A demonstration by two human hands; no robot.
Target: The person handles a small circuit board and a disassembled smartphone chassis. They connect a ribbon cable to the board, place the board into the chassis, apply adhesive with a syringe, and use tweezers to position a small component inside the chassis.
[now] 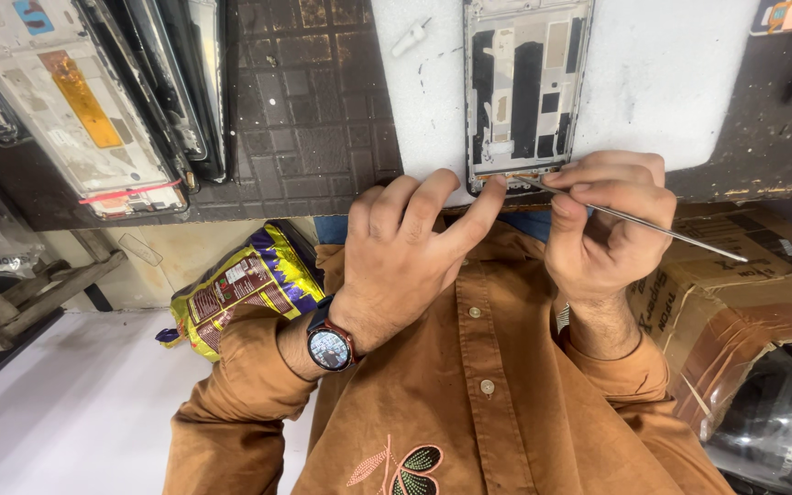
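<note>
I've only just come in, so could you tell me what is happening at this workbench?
A person in a brown shirt works on an opened phone frame lying on a white pad. The left hand, with a wristwatch, presses a fingertip on the frame's near edge. The right hand pinches a thin metal tool, its tip at that same edge. More stripped phone frames lie on the dark mat.

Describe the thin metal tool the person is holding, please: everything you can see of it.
The thin metal tool is a slim, silvery rod, straight and shiny, tapering to a fine free end at the right. The right hand pinches it between thumb and fingers. Its working tip meets the bottom edge of the opened phone frame, next to the left hand fingertip steadying that frame.
</note>
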